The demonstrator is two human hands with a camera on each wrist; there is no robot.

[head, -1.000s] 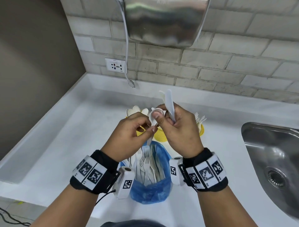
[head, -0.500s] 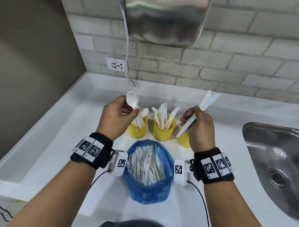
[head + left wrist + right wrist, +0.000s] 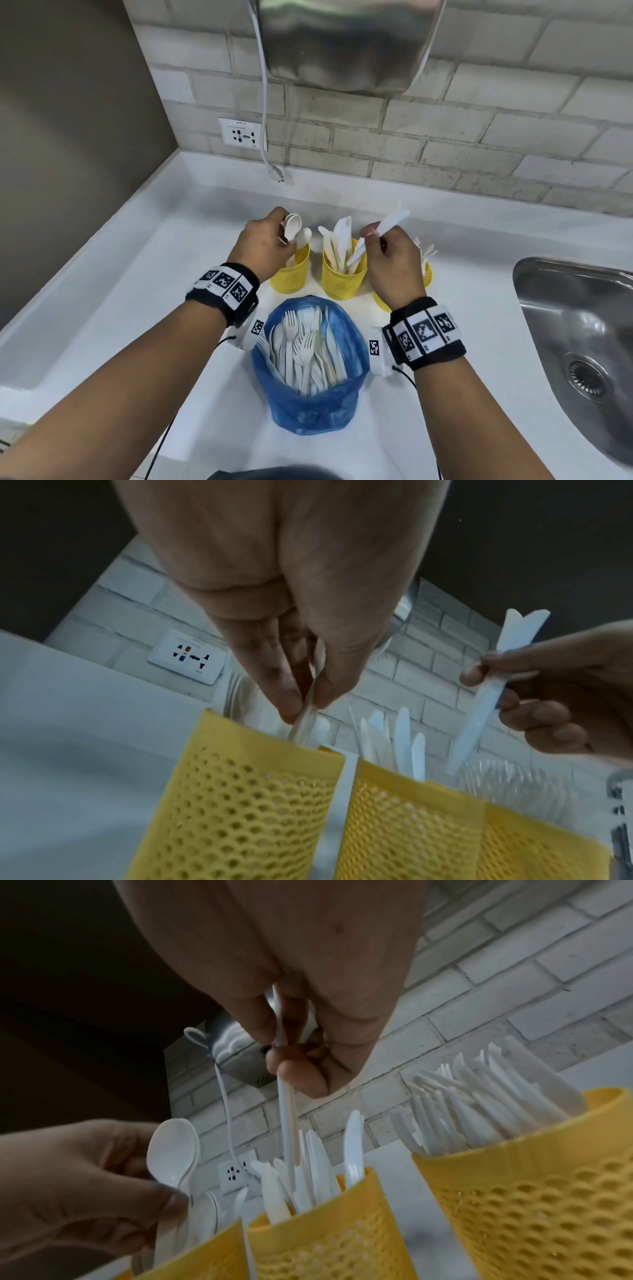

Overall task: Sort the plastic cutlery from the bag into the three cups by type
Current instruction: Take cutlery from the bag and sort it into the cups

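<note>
Spoons first, over on the left: the left hand (image 3: 265, 245) pinches a white spoon (image 3: 293, 228) between thumb and fingertips, bowl up, right over the left cup (image 3: 291, 274), where other spoons already stand. From the left wrist view the handle (image 3: 308, 718) reaches down just to the yellow mesh rim, so this piece is at the mouth and, by my reading, only needs letting go.

Middle now: the middle cup (image 3: 342, 277) is bristling with knives, and the right hand (image 3: 394, 263) pinches what look like two flat knives (image 3: 390, 224), held together at a slant, lower ends aimed down at that cup. In the right wrist view the thin white stem (image 3: 286, 1123) runs from the pinch down among the knives already standing there; whether it touches bottom I cannot tell.

Further right, the right cup (image 3: 426, 274) sits half hidden behind the right hand, fork tines poking out.

So both hands are at the drop-off step, each over its proper cup. The next move calls for easing both pinches open so the pieces slide in upright without snagging their neighbours, then going back to the blue bag (image 3: 311, 404), which stands near the person with plenty of forks, spoons and knives left to sort.
</note>
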